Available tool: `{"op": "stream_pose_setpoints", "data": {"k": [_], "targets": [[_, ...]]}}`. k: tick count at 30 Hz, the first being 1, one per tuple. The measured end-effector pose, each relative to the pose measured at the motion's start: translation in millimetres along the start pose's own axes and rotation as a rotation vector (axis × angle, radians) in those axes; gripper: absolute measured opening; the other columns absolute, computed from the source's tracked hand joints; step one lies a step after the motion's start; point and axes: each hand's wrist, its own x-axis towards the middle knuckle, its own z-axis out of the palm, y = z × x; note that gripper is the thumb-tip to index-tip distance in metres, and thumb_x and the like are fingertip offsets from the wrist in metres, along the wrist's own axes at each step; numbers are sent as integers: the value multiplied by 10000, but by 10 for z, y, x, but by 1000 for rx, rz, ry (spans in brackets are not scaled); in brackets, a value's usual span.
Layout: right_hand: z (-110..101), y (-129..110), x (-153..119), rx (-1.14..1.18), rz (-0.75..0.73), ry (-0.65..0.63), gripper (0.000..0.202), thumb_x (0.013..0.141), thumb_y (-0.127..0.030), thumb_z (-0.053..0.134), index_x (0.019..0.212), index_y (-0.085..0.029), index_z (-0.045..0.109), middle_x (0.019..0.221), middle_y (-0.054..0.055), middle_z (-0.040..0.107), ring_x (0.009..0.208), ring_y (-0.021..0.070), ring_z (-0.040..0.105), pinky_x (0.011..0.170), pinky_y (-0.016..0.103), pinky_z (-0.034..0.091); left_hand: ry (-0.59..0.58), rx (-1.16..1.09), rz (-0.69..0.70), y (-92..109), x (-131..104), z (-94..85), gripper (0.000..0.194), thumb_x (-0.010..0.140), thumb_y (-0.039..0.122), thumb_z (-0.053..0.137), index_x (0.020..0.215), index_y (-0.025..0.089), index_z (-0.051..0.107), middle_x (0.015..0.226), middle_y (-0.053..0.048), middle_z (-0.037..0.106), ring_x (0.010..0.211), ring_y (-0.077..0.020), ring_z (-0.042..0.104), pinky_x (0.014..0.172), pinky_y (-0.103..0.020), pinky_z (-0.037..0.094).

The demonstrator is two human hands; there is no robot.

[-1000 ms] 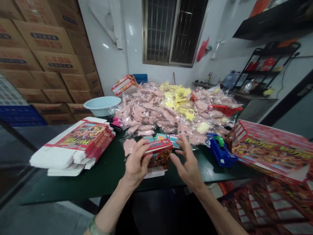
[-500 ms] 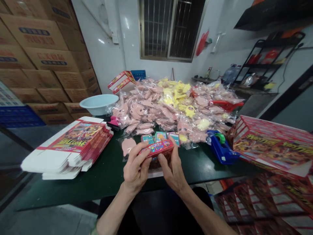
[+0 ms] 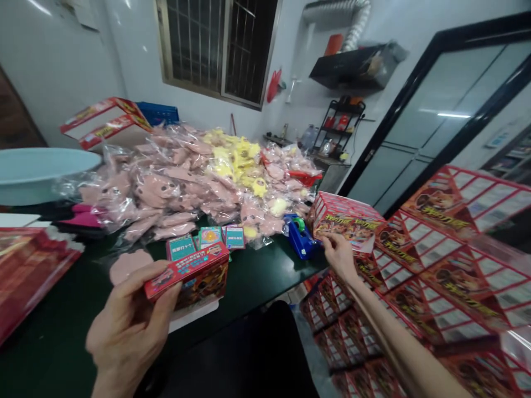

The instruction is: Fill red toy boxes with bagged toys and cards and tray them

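My left hand (image 3: 133,315) grips a small red printed box (image 3: 203,290) by its left end, thumb and fingers on either side. A white flap hangs from the box's lower edge. Behind it on the green table lie colourful cards (image 3: 181,249) and a bagged pink plush toy (image 3: 129,265). My right hand (image 3: 341,258) is stretched out to the right, its fingers loosely bent with nothing visible in them. Its fingertips are beside the blue tape dispenser (image 3: 305,246) and in front of a red display box (image 3: 348,221); whether they touch either, I cannot tell.
Bagged pink and yellow plush toys (image 3: 182,182) are heaped along the back. Flat red cartons (image 3: 33,271) and a pale blue basin (image 3: 45,171) are at left. Stacked red display boxes (image 3: 448,265) fill the right side, beyond the table (image 3: 257,282) edge.
My right hand has let go of the small red box and moved right, towards the tape dispenser and display box. My left hand still holds the box. The view has turned right.
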Motion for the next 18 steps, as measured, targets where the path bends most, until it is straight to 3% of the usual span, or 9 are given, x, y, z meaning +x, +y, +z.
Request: {"op": "stream_pose_setpoints", "data": {"k": [4, 8, 11, 14, 18], "targets": [[-2, 66, 246, -50, 147, -292, 169, 795, -264, 628, 692, -131, 617, 637, -17, 582, 622, 138, 560, 642, 292, 474, 40, 80, -17, 126, 15, 15, 419, 688, 209, 708, 1085, 293, 607, 1010, 29, 665, 845, -187, 620, 899, -337, 473], [65, -47, 358, -52, 346, -433, 214, 871, -319, 568, 946, -123, 610, 936, 19, 623, 800, 155, 610, 696, 309, 520, 2, 29, 52, 82, 55, 5, 421, 682, 168, 706, 1082, 253, 607, 1002, 18, 657, 860, -174, 615, 884, -297, 478], [103, -110, 418, -10, 522, -442, 271, 880, -313, 558, 1086, -139, 574, 1085, 57, 595, 915, 189, 602, 767, 364, 523, -5, 20, 88, -9, 80, 4, 432, 681, 160, 702, 1095, 237, 608, 1000, 13, 657, 852, -165, 619, 901, -295, 471], [152, -143, 449, 75, 675, -382, 303, 887, -310, 548, 1145, -151, 541, 1134, 78, 574, 953, 191, 593, 797, 392, 517, 60, 78, 149, -59, 99, 22, 419, 663, 173, 715, 1072, 210, 635, 964, -2, 675, 781, -139, 627, 832, -242, 490], [183, -144, 335, 248, 726, -242, 300, 890, -312, 543, 1143, -150, 540, 1120, 75, 578, 932, 185, 598, 778, 379, 525, 89, 94, 194, -36, 130, 52, 430, 651, 158, 721, 1074, 180, 644, 896, -10, 685, 692, -94, 613, 721, -156, 487]]}}
